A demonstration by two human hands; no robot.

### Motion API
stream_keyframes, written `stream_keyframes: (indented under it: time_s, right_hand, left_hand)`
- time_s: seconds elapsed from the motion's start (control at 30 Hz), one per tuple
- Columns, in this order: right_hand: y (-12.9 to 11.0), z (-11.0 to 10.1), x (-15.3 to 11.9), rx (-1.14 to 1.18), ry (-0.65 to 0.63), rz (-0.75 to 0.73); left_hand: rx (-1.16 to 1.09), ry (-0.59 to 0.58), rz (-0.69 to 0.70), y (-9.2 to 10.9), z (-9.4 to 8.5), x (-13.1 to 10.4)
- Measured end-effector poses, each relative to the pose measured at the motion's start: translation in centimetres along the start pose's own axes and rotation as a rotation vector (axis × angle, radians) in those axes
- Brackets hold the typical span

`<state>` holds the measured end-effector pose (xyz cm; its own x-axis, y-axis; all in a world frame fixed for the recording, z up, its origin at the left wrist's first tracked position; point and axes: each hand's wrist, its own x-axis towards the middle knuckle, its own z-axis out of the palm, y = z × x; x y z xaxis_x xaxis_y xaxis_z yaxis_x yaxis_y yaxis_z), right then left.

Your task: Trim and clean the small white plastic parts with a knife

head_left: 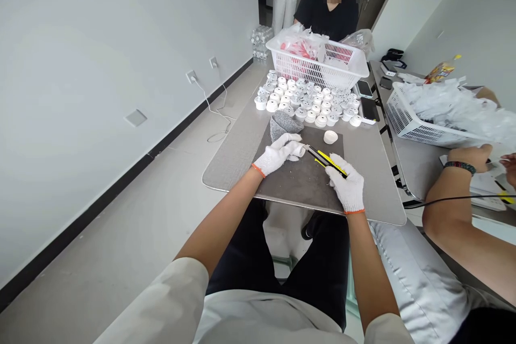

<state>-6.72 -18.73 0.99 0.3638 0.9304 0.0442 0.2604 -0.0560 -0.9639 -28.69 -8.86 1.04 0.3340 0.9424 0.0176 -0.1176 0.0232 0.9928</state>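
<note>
A person's legs in dark trousers (pixel 330 263) are under the near side of the dark mat (pixel 298 191), which lies on a gray table (pixel 385 193). At the right part of the mat is the right hand (pixel 347 183), in a white glove with an orange edge. Its fingers are closed around the handle of a yellow and black knife (pixel 331 161). The knife points left, over the middle of the mat.

At the left part of the mat is the left hand (pixel 276 157), in the same kind of glove. Its fingers are bent in and hold a small white piece (pixel 299 151) above the mat. The knife tip is right by this piece; I cannot tell if it touches.

A fuzzy gray cloth (pixel 283 124) lies at the mat's far left corner. One round white cap (pixel 330 137) sits on the far right part of the mat. Well to the right of the mat is another person's arm (pixel 447 196).

Just past the mat are lots of white caps (pixel 305 101) in rows. A dark phone (pixel 368 109) lies past its far right corner. Farther past the mat stands a white basket (pixel 318 69) with bags and red things. A person in a black top (pixel 328 13) is behind it.
</note>
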Motion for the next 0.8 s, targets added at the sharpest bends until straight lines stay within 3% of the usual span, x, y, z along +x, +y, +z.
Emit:
stream_keyframes:
  time_s: [0.5,0.7,0.8]
  right_hand:
    - [1.0,-0.1,0.8,-0.120,-0.038,-0.084]
    - [0.6,-0.1,0.4,-0.098,-0.124,-0.030]
    - [0.5,-0.2,0.4,-0.117,-0.106,-0.042]
  left_hand:
    - [-0.065,-0.029,0.028,0.0,0.3,0.1]
    - [-0.027,-0.032,0.073,-0.5,0.1,0.3]
    - [-0.029,-0.029,0.073,-0.8,0.0,0.6]
